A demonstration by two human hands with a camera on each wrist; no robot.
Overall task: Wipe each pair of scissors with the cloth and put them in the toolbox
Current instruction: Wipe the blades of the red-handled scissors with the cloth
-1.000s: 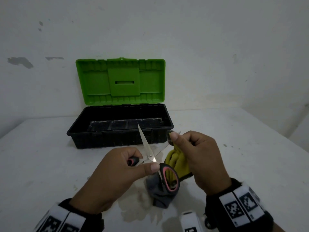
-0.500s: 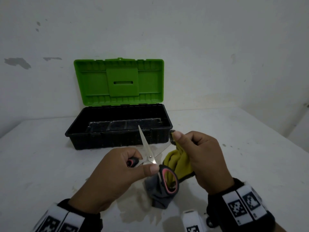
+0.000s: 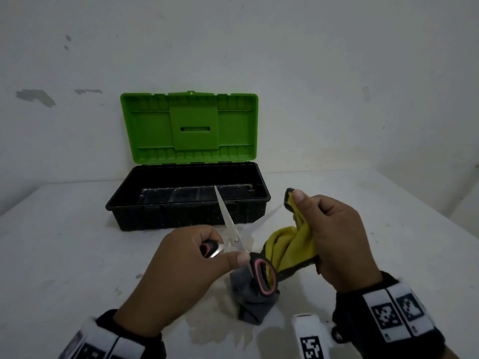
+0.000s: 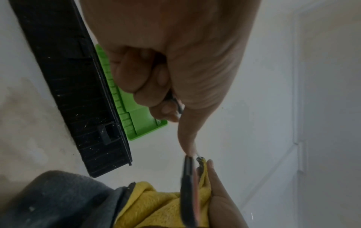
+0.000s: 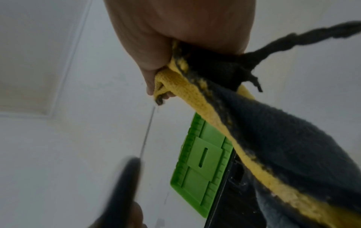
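Holding position: scissors are clasped open-bladed in the left hand, above the white counter. A yellow-and-grey cloth is bunched in the right hand, its grip clenched on the fabric near one blade tip. Behind stands the toolbox, green lid raised. No legible writing is found; square-patterned markers are seen on the wristbands.

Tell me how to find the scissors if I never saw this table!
Start at the black toolbox with the green lid. In front of it, the left hand holds the scissors. They are the only shiny metal thing, blades spread open, with black-and-pink handles beside the yellow-and-grey cloth.
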